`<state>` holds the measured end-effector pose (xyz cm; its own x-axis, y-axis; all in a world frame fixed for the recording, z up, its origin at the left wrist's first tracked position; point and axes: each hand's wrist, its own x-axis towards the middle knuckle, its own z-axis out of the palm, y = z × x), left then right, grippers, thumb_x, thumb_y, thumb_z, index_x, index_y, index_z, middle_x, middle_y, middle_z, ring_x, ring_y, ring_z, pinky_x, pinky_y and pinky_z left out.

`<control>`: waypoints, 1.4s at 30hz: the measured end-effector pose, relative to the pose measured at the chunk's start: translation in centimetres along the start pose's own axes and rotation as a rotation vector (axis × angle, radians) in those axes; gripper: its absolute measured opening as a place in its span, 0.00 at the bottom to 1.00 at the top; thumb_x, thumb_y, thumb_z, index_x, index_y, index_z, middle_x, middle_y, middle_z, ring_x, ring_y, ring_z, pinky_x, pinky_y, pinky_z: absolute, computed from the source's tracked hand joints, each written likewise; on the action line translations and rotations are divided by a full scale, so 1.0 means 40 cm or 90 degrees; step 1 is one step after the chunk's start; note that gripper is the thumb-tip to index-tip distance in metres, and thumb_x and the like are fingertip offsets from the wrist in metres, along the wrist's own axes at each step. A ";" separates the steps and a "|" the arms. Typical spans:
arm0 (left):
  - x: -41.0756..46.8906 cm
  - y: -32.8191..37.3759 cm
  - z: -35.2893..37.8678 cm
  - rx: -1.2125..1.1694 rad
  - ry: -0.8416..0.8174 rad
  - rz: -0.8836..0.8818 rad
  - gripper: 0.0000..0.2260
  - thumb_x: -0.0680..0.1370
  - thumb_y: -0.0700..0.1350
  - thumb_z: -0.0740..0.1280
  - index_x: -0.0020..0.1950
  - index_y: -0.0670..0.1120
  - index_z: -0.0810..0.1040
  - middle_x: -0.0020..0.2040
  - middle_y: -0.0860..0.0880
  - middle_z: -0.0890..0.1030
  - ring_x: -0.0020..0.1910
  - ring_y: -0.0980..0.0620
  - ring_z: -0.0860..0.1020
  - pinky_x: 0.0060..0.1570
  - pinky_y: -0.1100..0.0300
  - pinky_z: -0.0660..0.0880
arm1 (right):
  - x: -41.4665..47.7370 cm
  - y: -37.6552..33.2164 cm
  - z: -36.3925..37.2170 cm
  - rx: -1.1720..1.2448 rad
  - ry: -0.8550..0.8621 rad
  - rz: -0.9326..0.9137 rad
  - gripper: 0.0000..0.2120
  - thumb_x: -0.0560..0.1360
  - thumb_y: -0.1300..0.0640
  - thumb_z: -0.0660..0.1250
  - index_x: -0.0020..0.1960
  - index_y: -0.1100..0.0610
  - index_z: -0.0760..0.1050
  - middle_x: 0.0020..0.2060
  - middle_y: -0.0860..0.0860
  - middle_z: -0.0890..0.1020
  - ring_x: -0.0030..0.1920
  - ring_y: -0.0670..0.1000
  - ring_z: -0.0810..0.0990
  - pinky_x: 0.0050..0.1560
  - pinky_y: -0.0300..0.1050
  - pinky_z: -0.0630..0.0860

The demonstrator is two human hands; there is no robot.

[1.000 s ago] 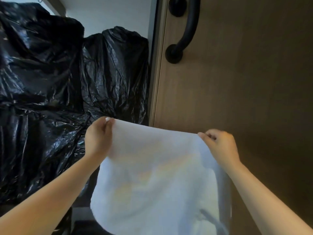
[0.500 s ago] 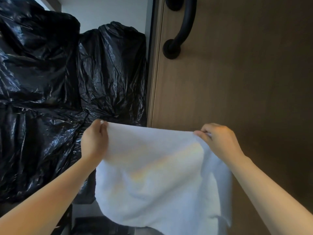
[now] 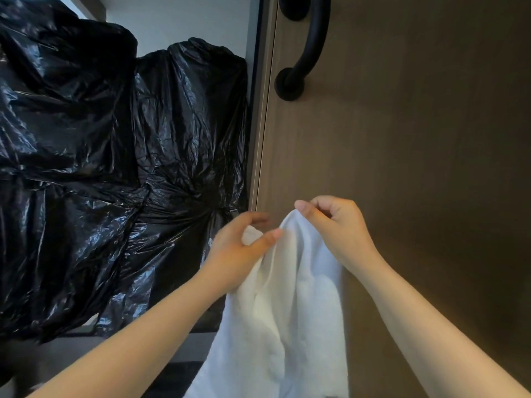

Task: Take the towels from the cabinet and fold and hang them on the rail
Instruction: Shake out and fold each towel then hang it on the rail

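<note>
A white towel (image 3: 290, 317) hangs folded lengthwise in front of me, its two top corners brought close together. My left hand (image 3: 241, 248) pinches one top corner between thumb and fingers. My right hand (image 3: 336, 228) pinches the other corner just to the right, a small gap away. The towel's lower part drops out of view at the bottom edge. Both hands are in front of a brown wooden cabinet door (image 3: 402, 156).
A black curved handle (image 3: 309, 50) is fixed on the door at the top. Left of the door edge, large black plastic bags (image 3: 115, 156) fill the space. A grey ledge (image 3: 94, 351) runs beneath the bags.
My hands have come together from wide apart, bringing the towel's top corners close and folding the spread towel in half lengthwise.
</note>
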<state>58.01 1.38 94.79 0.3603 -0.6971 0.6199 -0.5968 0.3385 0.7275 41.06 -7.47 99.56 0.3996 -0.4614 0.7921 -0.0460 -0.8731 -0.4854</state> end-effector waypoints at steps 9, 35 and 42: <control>0.010 0.010 -0.022 -0.191 0.002 -0.094 0.08 0.72 0.52 0.75 0.39 0.49 0.82 0.36 0.50 0.83 0.35 0.53 0.79 0.37 0.58 0.75 | -0.028 0.043 -0.007 0.006 -0.062 0.061 0.24 0.74 0.46 0.72 0.32 0.64 0.73 0.23 0.45 0.67 0.27 0.44 0.63 0.28 0.35 0.59; 0.099 -0.138 -0.119 0.130 0.335 -0.092 0.09 0.76 0.56 0.69 0.46 0.50 0.79 0.36 0.57 0.75 0.39 0.51 0.74 0.33 0.59 0.64 | -0.117 0.202 -0.155 -0.418 -0.013 0.118 0.12 0.77 0.48 0.68 0.37 0.50 0.75 0.26 0.45 0.74 0.30 0.45 0.73 0.30 0.40 0.63; 0.092 -0.147 -0.116 0.143 0.339 -0.101 0.13 0.76 0.55 0.68 0.51 0.46 0.81 0.41 0.51 0.78 0.42 0.49 0.75 0.40 0.57 0.66 | -0.147 0.264 -0.157 -0.529 -0.012 0.197 0.06 0.79 0.51 0.65 0.44 0.50 0.76 0.37 0.46 0.79 0.35 0.44 0.74 0.31 0.38 0.64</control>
<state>66.20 -0.25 94.15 0.7325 -0.2964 0.6128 -0.6224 0.0730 0.7793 32.47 -14.98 92.11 0.2740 -0.6999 0.6596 -0.8019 -0.5449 -0.2451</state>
